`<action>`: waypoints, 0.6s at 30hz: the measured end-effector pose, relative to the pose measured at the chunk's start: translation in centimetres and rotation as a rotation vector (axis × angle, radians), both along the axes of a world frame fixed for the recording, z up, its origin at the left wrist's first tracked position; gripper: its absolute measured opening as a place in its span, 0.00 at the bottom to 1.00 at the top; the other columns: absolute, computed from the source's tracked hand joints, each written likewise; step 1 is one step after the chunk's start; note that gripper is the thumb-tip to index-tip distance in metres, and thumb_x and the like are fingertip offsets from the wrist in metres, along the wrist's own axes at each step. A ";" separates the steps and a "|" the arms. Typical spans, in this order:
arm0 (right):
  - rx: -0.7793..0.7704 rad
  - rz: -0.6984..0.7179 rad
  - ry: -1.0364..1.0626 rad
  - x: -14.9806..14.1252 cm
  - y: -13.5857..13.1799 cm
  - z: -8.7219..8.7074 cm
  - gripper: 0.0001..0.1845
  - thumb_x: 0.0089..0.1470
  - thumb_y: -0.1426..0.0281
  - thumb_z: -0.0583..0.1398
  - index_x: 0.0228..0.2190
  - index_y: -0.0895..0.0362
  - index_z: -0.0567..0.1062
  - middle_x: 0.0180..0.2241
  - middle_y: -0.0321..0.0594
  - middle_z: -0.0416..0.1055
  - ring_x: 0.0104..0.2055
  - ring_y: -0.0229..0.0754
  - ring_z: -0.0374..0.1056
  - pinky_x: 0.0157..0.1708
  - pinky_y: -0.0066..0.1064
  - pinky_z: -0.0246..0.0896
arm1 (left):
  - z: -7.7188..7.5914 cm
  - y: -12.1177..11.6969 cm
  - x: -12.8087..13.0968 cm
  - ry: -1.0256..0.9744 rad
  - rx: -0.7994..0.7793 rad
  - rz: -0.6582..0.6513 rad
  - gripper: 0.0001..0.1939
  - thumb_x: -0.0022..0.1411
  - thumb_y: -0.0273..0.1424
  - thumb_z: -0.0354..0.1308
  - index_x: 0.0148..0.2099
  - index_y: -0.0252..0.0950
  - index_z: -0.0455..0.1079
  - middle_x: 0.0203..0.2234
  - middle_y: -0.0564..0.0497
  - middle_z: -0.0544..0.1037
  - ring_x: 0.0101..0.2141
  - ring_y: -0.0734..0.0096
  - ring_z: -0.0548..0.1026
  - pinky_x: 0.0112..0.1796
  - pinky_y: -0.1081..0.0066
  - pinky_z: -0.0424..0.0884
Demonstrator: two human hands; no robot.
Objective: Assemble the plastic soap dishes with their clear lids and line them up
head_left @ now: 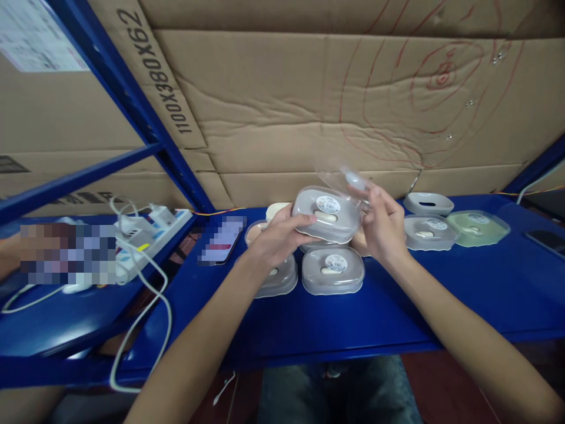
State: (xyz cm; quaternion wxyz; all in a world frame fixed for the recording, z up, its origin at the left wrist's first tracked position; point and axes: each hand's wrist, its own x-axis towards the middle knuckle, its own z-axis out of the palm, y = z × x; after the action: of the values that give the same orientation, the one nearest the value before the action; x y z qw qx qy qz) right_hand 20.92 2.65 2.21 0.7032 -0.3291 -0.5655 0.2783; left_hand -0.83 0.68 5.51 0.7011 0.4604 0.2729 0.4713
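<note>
My left hand (278, 235) holds up a grey oval plastic box (306, 206) with a translucent cover, a round white label and a white tab; the thumb lies near the tab. Beside it, my right hand (384, 224) is raised with its fingers pinched on a piece of clear plastic film (333, 179), smeared by motion. Below the hands stand a similar grey box (318, 282) and another (285, 282) partly behind my left forearm. Several more boxes, some peach-coloured, are partly covered by my hands.
On the right of the blue table (441, 300) are a grey box (430, 235), a green box (483, 229), a white slotted cover (428, 203) and a dark phone (545, 240). Leftward lie a lit phone (223, 241), a power strip (176, 232) with cables, and another person's hand (11, 253).
</note>
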 end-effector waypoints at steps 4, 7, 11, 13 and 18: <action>-0.061 -0.010 0.098 0.1 1.1 -1.0 0.28 0.69 0.43 0.61 0.56 0.49 0.82 0.57 0.47 0.83 0.58 0.55 0.81 0.52 0.51 0.83 | -0.4 -0.3 0.3 -0.003 0.000 -0.037 0.27 0.54 0.24 0.76 0.56 0.40 0.77 0.58 0.43 0.82 0.63 0.41 0.77 0.63 0.42 0.74; -0.029 -0.118 0.026 -0.3 0.9 -1.4 0.26 0.71 0.45 0.60 0.54 0.50 0.82 0.55 0.47 0.84 0.59 0.55 0.80 0.57 0.52 0.80 | -0.4 -0.6 0.3 0.007 0.046 -0.052 0.33 0.55 0.23 0.76 0.62 0.42 0.75 0.61 0.43 0.81 0.64 0.44 0.76 0.63 0.48 0.74; 0.063 -0.185 -0.115 -0.9 -0.3 -0.7 0.21 0.70 0.47 0.62 0.52 0.46 0.84 0.53 0.42 0.85 0.57 0.52 0.81 0.59 0.48 0.79 | -0.2 -0.6 0.4 0.007 0.074 -0.008 0.25 0.61 0.31 0.76 0.59 0.41 0.77 0.57 0.41 0.83 0.61 0.46 0.79 0.60 0.52 0.75; 0.088 -0.161 -0.118 -1.1 -0.6 -0.4 0.20 0.67 0.47 0.65 0.51 0.45 0.84 0.53 0.41 0.84 0.58 0.52 0.81 0.60 0.48 0.78 | -0.2 -0.5 0.5 0.026 0.050 0.069 0.22 0.61 0.34 0.76 0.55 0.39 0.79 0.52 0.42 0.85 0.57 0.48 0.81 0.58 0.55 0.75; 0.040 -0.141 0.050 0.9 1.5 -0.4 0.24 0.69 0.45 0.62 0.56 0.46 0.80 0.55 0.44 0.82 0.51 0.52 0.83 0.50 0.50 0.83 | 0.2 0.2 0.6 0.007 0.093 0.286 0.21 0.55 0.34 0.78 0.48 0.36 0.78 0.44 0.45 0.86 0.51 0.56 0.82 0.54 0.63 0.75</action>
State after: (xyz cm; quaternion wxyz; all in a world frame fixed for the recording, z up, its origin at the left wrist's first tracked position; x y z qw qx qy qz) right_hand 21.87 4.12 1.86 0.7414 -0.3469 -0.5287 0.2247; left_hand -0.26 0.84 5.70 0.6039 0.4503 0.3159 0.5769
